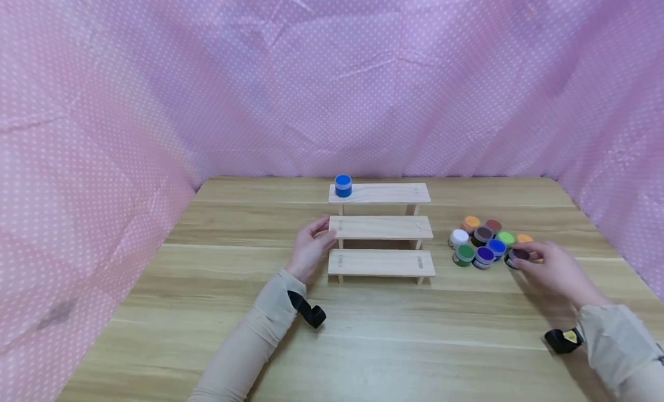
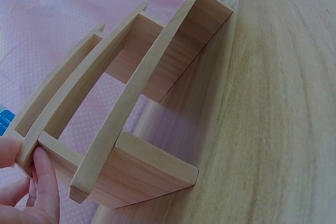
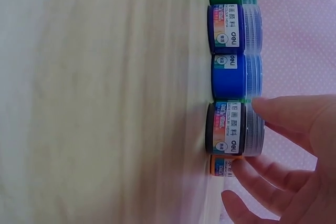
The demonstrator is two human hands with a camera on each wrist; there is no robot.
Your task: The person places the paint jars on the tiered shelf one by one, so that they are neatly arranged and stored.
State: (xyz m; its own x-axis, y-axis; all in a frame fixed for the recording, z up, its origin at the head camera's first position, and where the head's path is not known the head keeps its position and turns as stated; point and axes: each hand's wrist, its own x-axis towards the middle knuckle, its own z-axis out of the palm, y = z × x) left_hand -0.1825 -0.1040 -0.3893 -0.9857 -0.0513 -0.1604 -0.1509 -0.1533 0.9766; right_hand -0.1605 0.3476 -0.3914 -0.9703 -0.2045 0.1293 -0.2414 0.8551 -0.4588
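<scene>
A three-tier wooden stand (image 1: 381, 263) is on the table, and a blue paint jar (image 1: 343, 186) sits at the left end of its top tier. My left hand (image 1: 310, 247) grips the left end of the middle tier, thumb and fingers on either side of the board (image 2: 29, 156). To the right, my right hand (image 1: 555, 269) pinches a dark paint jar (image 3: 227, 128) by its clear lid, at the near right of a cluster of jars. That jar stands upright, its lid partly covered by the thumb in the head view.
Several paint jars stand close together right of the stand, among them a white one (image 1: 459, 239), a green one (image 1: 463, 255), a purple one (image 1: 483, 257) and an orange one (image 1: 471, 223). Pink dotted cloth (image 1: 332, 90) hangs behind and beside the wooden table (image 1: 394, 344).
</scene>
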